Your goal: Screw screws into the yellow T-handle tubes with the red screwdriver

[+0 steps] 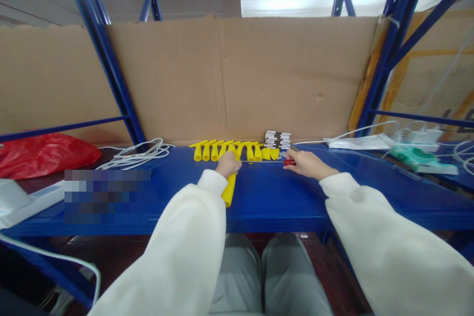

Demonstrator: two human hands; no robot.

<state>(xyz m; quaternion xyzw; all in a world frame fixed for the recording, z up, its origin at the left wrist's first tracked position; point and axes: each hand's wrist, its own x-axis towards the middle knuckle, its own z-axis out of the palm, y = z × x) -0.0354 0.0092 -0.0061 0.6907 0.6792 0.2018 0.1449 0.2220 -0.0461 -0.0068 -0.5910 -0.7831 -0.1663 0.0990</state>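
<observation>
My left hand (228, 163) is closed around a yellow plastic scraper handle (230, 191), whose wide round end points toward me. My right hand (309, 163) grips a screwdriver (289, 162) by its red handle. The thin shaft runs left, level, to the yellow piece in my left hand; whether its tip touches a screw cannot be seen. Behind my left hand stands a row of several similar yellow scraper handles (206, 152). Right of them lie small flat yellow pieces (270, 153) and tiny silvery bits (282, 154), perhaps screws.
Stacked white and dark-striped packets (277, 139) rest against the cardboard panel (289, 79). The blue tabletop (274, 192) sits between blue metal posts (122, 94). Coiled white cables (148, 155) and a red plastic bag (48, 153) lie left; a green-white packet (418, 157) lies right.
</observation>
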